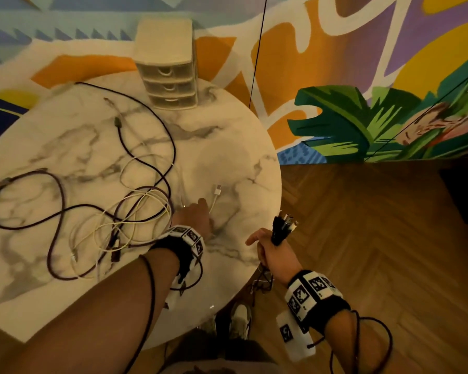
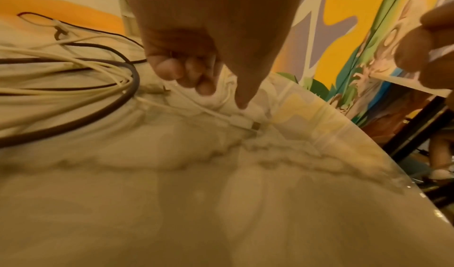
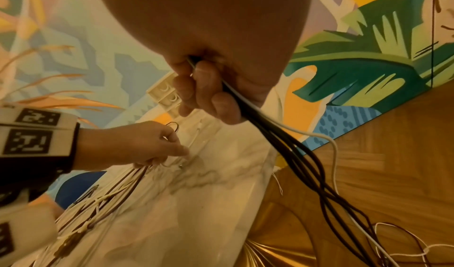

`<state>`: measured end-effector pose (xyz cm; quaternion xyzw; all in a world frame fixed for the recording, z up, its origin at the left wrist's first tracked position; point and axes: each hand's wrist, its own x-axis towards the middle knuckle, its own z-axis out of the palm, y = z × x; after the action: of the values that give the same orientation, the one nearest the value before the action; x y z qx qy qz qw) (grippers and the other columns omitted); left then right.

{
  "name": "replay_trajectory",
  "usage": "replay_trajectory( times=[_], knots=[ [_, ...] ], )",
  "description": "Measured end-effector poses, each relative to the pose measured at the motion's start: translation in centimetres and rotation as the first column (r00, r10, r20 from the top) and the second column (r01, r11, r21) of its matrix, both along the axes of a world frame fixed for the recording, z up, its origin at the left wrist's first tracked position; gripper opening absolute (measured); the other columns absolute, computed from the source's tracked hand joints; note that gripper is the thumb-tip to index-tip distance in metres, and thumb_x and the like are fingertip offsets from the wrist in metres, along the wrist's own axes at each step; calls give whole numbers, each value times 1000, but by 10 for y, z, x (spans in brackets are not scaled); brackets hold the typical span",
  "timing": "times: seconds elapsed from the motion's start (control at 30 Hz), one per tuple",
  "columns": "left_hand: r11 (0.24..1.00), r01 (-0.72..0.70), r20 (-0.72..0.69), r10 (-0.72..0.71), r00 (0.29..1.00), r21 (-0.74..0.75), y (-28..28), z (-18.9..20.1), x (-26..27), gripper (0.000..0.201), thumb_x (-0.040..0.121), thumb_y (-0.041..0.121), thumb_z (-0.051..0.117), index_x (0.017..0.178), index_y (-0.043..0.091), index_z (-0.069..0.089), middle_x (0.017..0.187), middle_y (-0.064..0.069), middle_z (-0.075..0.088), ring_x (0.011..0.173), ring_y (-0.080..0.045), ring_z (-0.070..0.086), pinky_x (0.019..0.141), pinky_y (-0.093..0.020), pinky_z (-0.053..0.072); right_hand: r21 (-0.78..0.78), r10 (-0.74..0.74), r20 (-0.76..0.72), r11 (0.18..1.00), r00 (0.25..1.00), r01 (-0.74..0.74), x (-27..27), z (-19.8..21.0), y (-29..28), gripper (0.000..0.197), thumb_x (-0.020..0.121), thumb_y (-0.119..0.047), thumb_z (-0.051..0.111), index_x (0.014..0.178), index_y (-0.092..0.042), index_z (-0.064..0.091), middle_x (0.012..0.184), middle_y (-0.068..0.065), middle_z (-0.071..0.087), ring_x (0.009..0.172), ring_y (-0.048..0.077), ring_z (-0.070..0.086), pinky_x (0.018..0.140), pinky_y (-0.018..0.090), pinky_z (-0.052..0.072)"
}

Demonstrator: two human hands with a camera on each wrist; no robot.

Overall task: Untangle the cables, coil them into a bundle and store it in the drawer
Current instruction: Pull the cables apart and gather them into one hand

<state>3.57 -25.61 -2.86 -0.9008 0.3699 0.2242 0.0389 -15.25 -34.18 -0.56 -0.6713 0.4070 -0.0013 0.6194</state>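
Observation:
A tangle of dark maroon and white cables (image 1: 114, 211) sprawls over the left half of the round marble table (image 1: 227, 147). My left hand (image 1: 192, 214) reaches past it, fingers curled, and pinches a white cable (image 2: 196, 108) just behind its USB plug (image 2: 245, 124); my index fingertip (image 2: 242, 104) rests beside the plug. Off the table's right edge, my right hand (image 1: 273, 249) grips a bundle of dark cables and one white one (image 3: 282, 135). Their plugs (image 1: 283, 225) stick up from my fist and the rest hangs toward the floor. The small drawer unit (image 1: 170, 85) stands shut at the table's far edge.
A painted mural wall rises behind the table. Wooden herringbone floor (image 1: 362, 238) lies to the right, with loose cable lengths (image 3: 393, 242) dangling over it. My shoes (image 1: 241, 317) show below the table's near edge. A thin black cord (image 1: 257, 49) hangs down by the wall.

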Motion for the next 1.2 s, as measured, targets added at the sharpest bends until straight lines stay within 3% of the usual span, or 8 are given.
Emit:
replay_trajectory(
  times=[0.13, 0.27, 0.4, 0.5, 0.6, 0.73, 0.93, 1.2],
  knots=[
    [991, 118, -78, -113, 991, 56, -11, 4, -7, 27, 90, 33, 49, 109, 14, 54, 110, -11, 62, 101, -31, 60, 80, -36, 45, 38, -49, 11, 998, 999, 48, 5, -1, 1, 38, 101, -21, 33, 86, -5, 64, 45, -1, 37, 37, 7, 32, 43, 21, 28],
    [946, 211, -163, -255, 953, -247, -8, 23, -42, 21, 91, 39, 47, 100, 20, 50, 85, -2, 61, 81, -25, 61, 63, -30, 38, 97, -116, 53, 989, 992, 111, 9, -2, 1, 34, 102, -27, 34, 92, -13, 63, 44, -3, 45, 36, 6, 37, 43, 20, 30],
    [874, 275, -130, -351, 927, -401, 8, 29, -69, 29, 96, 37, 43, 120, 23, 49, 87, 4, 65, 76, -17, 62, 61, -25, 37, 139, -146, 112, 982, 983, 130, 15, -4, 2, 33, 102, -28, 36, 82, -19, 60, 45, -6, 43, 38, 6, 35, 41, 20, 28],
    [870, 157, -108, -232, 967, -467, 16, 28, -67, 18, 94, 36, 47, 100, 21, 56, 79, 3, 65, 72, -17, 61, 60, -25, 36, 117, -117, 151, 988, 982, 100, 16, -9, 5, 33, 101, -29, 38, 83, -14, 61, 49, -2, 40, 40, 8, 34, 42, 21, 28],
    [770, -84, -205, -62, 977, -633, 11, 33, -55, 14, 91, 31, 54, 82, 22, 52, 72, 6, 56, 66, -12, 53, 60, -24, 38, 70, -38, 174, 997, 984, 26, 14, -15, 9, 34, 102, -28, 37, 84, -17, 64, 50, -2, 42, 44, 9, 37, 48, 22, 31],
    [716, -341, -588, -119, 800, -609, -3, 40, -55, 8, 92, 23, 58, 98, 23, 63, 81, 13, 58, 70, 0, 55, 60, -12, 42, 41, 64, 126, 997, 990, -70, 13, -18, 18, 38, 101, -27, 37, 75, -10, 59, 51, 0, 51, 45, 6, 44, 56, 26, 32],
    [622, -404, -596, -128, 792, -671, 6, 40, -75, 14, 92, 23, 56, 99, 24, 68, 86, 16, 62, 84, -4, 57, 73, -20, 44, 90, 40, 124, 995, 991, -52, 11, -10, 23, 38, 90, -35, 38, 63, -12, 52, 52, 1, 51, 45, 10, 43, 50, 25, 33],
    [547, -393, -557, -169, 813, -739, 14, 57, -78, 25, 88, 39, 56, 105, 24, 68, 95, 14, 64, 94, -3, 57, 78, -13, 43, 113, -18, 257, 994, 966, -11, 18, 1, 32, 34, 100, -11, 39, 70, -14, 55, 53, 0, 50, 44, 9, 42, 45, 22, 34]
  ],
)
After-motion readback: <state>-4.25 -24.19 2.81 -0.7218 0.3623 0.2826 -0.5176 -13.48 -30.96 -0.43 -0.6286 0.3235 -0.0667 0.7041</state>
